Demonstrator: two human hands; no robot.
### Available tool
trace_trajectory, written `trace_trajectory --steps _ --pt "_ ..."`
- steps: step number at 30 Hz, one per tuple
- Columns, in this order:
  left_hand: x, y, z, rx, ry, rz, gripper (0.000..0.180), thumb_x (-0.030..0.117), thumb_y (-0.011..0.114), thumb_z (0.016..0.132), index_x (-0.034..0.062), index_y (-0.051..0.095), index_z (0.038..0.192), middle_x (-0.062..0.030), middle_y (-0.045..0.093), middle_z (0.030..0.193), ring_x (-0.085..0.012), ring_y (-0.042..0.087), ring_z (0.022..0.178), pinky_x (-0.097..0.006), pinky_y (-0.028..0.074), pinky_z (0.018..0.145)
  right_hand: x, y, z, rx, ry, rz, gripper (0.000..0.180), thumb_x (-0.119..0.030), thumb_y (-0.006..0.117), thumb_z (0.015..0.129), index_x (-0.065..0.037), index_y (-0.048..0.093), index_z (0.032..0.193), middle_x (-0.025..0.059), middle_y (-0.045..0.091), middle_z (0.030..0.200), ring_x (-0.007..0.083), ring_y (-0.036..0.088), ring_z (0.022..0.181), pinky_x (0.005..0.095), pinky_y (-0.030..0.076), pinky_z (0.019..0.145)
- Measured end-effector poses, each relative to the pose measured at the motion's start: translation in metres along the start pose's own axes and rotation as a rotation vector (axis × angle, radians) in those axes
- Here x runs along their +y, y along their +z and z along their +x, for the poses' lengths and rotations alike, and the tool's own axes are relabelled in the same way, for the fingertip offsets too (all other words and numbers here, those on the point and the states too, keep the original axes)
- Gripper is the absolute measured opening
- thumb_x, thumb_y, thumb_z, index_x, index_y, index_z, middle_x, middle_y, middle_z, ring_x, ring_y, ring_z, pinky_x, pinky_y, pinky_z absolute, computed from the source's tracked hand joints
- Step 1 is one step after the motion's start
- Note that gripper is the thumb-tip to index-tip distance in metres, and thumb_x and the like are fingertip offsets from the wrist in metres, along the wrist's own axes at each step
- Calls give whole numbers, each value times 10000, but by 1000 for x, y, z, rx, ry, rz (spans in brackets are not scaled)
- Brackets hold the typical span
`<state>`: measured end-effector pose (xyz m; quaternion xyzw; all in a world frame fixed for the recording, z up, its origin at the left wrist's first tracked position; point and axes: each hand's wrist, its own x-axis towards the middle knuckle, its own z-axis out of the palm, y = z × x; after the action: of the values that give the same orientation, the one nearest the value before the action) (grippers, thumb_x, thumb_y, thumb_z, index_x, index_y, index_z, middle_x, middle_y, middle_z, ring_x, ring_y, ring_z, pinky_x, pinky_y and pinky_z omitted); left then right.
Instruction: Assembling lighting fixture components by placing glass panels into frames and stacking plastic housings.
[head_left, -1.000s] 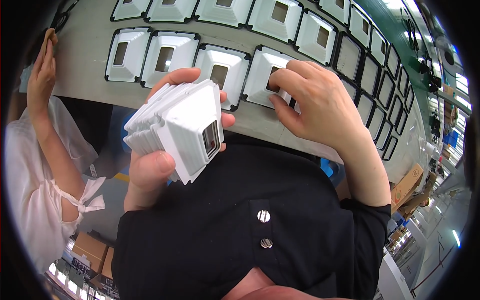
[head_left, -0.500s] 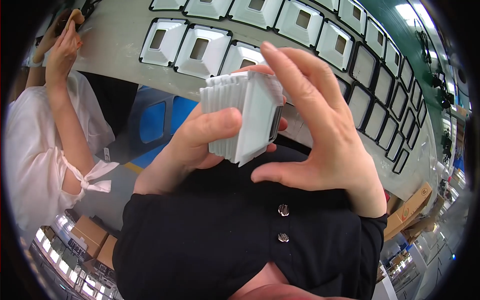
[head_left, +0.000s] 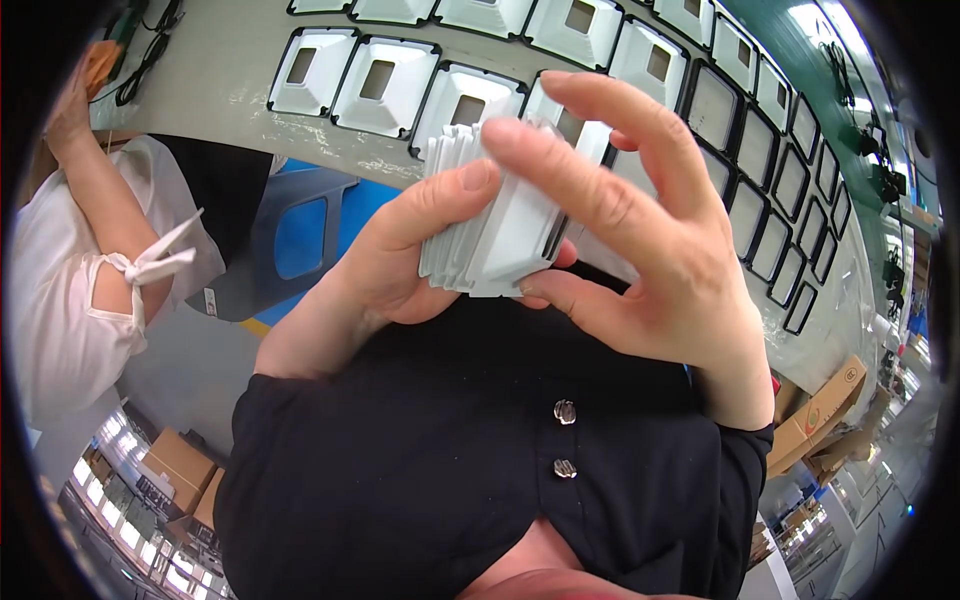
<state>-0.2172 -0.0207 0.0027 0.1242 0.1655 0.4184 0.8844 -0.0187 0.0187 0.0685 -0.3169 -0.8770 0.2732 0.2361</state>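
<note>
In my left hand I hold a stack of nested white funnel-shaped plastic pieces, its thumb pressed over their thin rims. My right hand is curved around the outermost white piece, with the thumb at its lower corner and the index finger near its top edge. The other right fingers are raised away. On the table beyond, a white piece with a rectangular hole sits in a black frame, among several like it.
Several black frames without white pieces lie to the right on the grey table. At the left, a co-worker's arm holds something orange. A blue-grey chair stands beside me. Cardboard boxes are at lower right.
My right hand has closed in on the stack, its thumb now touching the outermost piece. The stack has tilted slightly. The co-worker's hand has moved left.
</note>
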Motion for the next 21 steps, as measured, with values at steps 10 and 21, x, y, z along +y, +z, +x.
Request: trace_trajectory --steps 10,21 --pt "-9 7 8 39 -54 46 484 341 549 943 17 480 1296 -163 630 1116 -298 661 991 -433 595 730 -2 -12 -15 0 -10 -121 643 -155 813 542 -90 668 1166 122 564 1247 310 566 1115 407 483 909" --pt "-8 9 15 101 -152 170 867 422 640 791 -23 262 1431 -283 510 1228 -368 633 1033 -501 598 737 18 -41 -85 385 399 207 158 45 686 777 -15 639 916 16 608 746 78 533 657 217 406 573"
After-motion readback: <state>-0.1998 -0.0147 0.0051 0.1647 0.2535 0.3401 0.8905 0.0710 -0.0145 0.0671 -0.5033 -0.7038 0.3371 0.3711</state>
